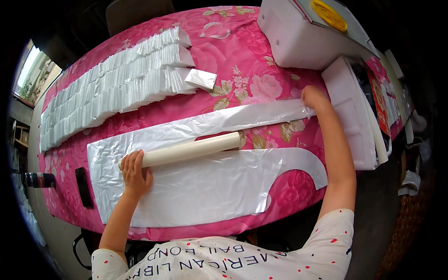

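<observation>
A thin white plastic sheet [200,191] lies flat and creased across the near part of the table, with a curved cut-out at its right end. Its far side runs out as a long folded strip [233,116]. My left hand [136,175] is closed over the left end of a smooth cream tube [191,149], which rests slantwise on the sheet. At the strip's far right tip, my right hand [315,99] is closed in a pinch on the plastic. My right fingertips are partly hidden behind the hand.
Rows of folded white packets [116,79] fill the far left, with a loose packet [201,79] beside them. A white foam box [298,37] and its leaning lid [347,112] border the right. A phone [84,187] and dark jar [40,180] are at left. Pink floral cloth [252,42] covers the table.
</observation>
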`<state>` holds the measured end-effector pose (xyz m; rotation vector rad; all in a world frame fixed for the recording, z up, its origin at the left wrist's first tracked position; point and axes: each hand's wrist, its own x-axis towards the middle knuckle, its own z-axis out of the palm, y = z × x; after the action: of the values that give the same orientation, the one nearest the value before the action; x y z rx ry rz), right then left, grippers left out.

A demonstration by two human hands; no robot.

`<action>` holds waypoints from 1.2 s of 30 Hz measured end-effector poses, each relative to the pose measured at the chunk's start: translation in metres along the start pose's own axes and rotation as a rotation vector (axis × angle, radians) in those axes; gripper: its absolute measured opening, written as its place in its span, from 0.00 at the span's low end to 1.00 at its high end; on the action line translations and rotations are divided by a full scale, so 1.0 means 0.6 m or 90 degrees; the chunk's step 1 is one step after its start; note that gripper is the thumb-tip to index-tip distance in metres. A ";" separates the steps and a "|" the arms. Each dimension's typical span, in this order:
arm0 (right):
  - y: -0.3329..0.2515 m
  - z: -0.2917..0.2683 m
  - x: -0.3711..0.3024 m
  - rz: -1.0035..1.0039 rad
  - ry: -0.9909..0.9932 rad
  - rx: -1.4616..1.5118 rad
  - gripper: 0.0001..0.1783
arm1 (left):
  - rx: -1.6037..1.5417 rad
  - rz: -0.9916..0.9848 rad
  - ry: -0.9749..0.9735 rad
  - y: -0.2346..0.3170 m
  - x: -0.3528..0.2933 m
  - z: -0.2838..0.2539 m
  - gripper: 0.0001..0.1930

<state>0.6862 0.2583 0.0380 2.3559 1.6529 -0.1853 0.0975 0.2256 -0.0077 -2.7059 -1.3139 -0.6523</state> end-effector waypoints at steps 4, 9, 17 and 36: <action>0.029 -0.024 -0.015 0.117 0.179 -0.265 0.07 | -0.024 -0.002 0.017 0.002 0.002 0.001 0.30; -0.171 -0.019 -0.141 -0.245 0.294 0.260 0.14 | -0.079 -0.015 -0.084 0.002 0.017 -0.013 0.27; -0.497 0.074 -0.397 -0.438 0.125 0.291 0.35 | 0.012 0.038 -0.055 0.056 0.004 -0.016 0.32; -0.766 0.053 -0.485 -0.397 -0.036 0.224 0.44 | 0.064 -0.302 -0.144 -0.136 -0.262 -0.071 0.35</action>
<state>0.1562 0.1337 0.0175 1.9304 2.4381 -0.6990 -0.0651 0.1515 -0.0420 -2.4549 -2.0132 -0.2939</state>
